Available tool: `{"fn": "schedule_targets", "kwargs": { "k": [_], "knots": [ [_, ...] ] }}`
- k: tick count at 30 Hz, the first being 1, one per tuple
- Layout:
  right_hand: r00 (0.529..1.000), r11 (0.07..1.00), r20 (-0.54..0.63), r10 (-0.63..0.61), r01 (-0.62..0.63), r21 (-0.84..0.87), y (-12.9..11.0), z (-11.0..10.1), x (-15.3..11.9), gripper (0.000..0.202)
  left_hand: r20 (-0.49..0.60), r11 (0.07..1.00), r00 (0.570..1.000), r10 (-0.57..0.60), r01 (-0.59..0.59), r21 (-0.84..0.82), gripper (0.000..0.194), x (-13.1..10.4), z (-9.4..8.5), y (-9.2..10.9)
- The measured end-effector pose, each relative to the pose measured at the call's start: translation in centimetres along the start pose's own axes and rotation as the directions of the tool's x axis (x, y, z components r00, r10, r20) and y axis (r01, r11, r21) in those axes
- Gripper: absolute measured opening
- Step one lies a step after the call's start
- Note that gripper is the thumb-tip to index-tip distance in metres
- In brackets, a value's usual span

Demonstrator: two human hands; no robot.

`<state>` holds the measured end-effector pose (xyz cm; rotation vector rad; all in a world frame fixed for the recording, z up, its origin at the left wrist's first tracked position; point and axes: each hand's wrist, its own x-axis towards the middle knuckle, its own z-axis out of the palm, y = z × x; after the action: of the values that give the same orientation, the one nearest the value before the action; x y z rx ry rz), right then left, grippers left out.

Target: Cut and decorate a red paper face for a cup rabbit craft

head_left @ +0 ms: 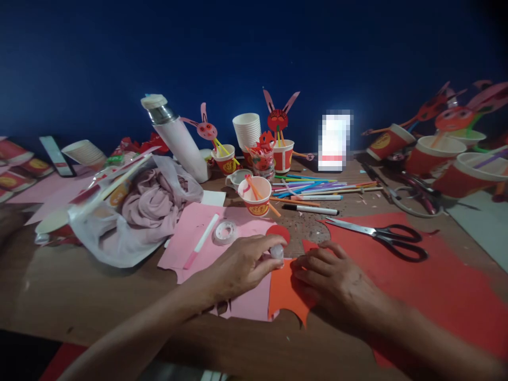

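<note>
My left hand (pixel 242 267) pinches a small, clear, rounded plastic piece (pixel 277 253) between thumb and fingers; its exact kind I cannot make out. It is just above an orange paper sheet (pixel 282 293) with curved cut-outs, which overlaps a pink paper sheet (pixel 250 304). My right hand (pixel 339 275) rests on the orange sheet's right side, fingers stretched out, holding nothing visible. Beyond the left hand is a red paper disc (pixel 278 233). A roll of clear tape (pixel 225 233) and a white-and-pink marker (pixel 201 241) lie on the pink sheet.
Black-handled scissors (pixel 381 233) lie on a large red sheet (pixel 444 291) to the right. Straws and pens (pixel 317 186), a paper cup (pixel 255 203), rabbit-faced cup figures (pixel 278 120) and a lit phone (pixel 335 140) stand behind. A plastic bag (pixel 130 251) and a flask (pixel 180 143) are left.
</note>
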<state>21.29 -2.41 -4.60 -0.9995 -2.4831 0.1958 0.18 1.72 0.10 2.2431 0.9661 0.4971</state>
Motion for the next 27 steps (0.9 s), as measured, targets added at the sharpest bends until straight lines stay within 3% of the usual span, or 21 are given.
{"fn": "schedule_targets", "kwargs": {
  "k": [10,17,27],
  "knots": [
    [1.000,1.000,-0.004,-0.006,0.006,0.003,0.3,0.2,0.1,0.015,0.015,0.994,0.998,0.053,-0.054,0.097,0.023,-0.1,0.2,0.2],
    [0.999,0.997,-0.039,-0.003,0.006,0.075,0.1,-0.7,0.1,0.014,0.032,0.996,0.999,0.006,-0.008,0.090,0.021,-0.1,0.2,0.1],
    [0.994,0.992,-0.062,0.088,-0.082,0.095,0.2,-0.7,0.0,0.016,0.000,0.996,1.000,0.009,-0.008,0.092,0.022,-0.5,0.8,-0.2]
  ]
}}
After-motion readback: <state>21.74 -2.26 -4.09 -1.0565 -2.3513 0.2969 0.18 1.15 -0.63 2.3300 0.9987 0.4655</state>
